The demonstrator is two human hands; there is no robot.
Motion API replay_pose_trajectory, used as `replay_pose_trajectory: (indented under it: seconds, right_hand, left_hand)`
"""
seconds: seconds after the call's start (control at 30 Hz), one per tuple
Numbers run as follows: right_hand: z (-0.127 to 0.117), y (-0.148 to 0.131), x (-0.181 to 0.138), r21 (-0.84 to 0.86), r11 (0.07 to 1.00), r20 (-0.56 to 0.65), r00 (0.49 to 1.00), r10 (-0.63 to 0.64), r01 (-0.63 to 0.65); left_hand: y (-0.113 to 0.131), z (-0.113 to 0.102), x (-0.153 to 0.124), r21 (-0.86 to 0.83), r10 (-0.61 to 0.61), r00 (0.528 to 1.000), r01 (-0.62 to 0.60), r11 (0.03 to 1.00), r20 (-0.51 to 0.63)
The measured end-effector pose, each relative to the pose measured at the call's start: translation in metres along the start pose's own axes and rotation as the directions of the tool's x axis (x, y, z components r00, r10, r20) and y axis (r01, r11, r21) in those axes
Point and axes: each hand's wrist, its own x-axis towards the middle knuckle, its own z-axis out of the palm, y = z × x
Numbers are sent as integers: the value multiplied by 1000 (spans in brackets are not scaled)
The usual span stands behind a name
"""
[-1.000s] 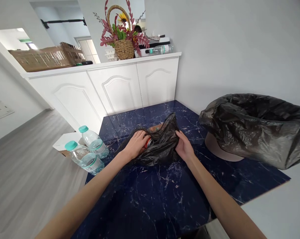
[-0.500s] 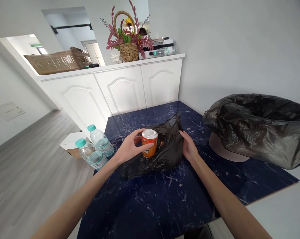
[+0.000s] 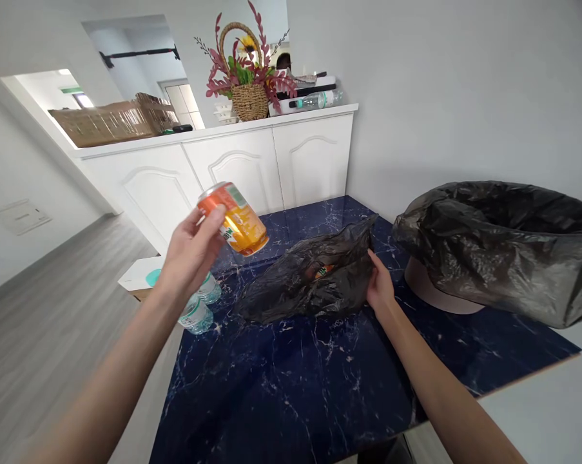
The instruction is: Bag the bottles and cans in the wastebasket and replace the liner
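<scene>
My left hand (image 3: 194, 248) grips an orange drink can (image 3: 240, 222) by its upper end, tilted and held in the air above the table's left side. A black plastic bag (image 3: 300, 283) lies on the dark blue marbled table (image 3: 291, 386). Its right edge is pinched by my right hand (image 3: 380, 287), whose fingertips are partly behind the plastic. Inside the bag's mouth shows part of another orange item (image 3: 324, 271), mostly covered. Two water bottles (image 3: 196, 314) with teal caps stand at the table's left edge, partly hidden by my left hand and forearm.
To the right stands a container lined with a black bag (image 3: 503, 258), with a beige cap brim (image 3: 438, 290) under it. Behind the table, a white cabinet (image 3: 242, 167) bears a flower basket (image 3: 250, 102), a cardboard box (image 3: 107, 122) and a lying bottle (image 3: 320, 99).
My left hand has lifted the can up and left, out of the bag's opening, and tilted it. The bag has flattened somewhat, while my right hand has shifted slightly right with its edge.
</scene>
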Motion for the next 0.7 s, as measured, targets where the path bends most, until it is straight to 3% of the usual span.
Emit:
replay_pose_trajectory:
  seconds: [0.03,0.1,0.17,0.23,0.3,0.47,0.7]
  right_hand:
    - [-1,0,1,4,1000,-5,1000,3,-3]
    - [-2,0,2,10,1000,-9,1000,8,-8]
    - [-3,1,2,16,1000,-10,1000,9,-9]
    - [-2,2,1,19,1000,-11,1000,9,-9]
    - [-2,2,1,18,1000,-12,1000,10,-10]
    - [-1,0,0,11,1000,-11,1000,6,-6]
    - [-4,0,-1,-5,1000,-6,1000,22,-22]
  left_hand:
    - [2,-5,6,171,81,997,-81,982,5]
    - [-3,-12,14,522,198,972,-235,820,126]
    - [-21,-13,19,724,177,924,-377,578,340]
    - [-49,-10,19,759,61,862,-476,444,504]
    - [-80,-5,16,743,-39,830,-477,470,557]
    - [-142,5,5,720,-127,829,-384,578,544]
    - [-176,4,-3,662,-132,880,-237,711,457]
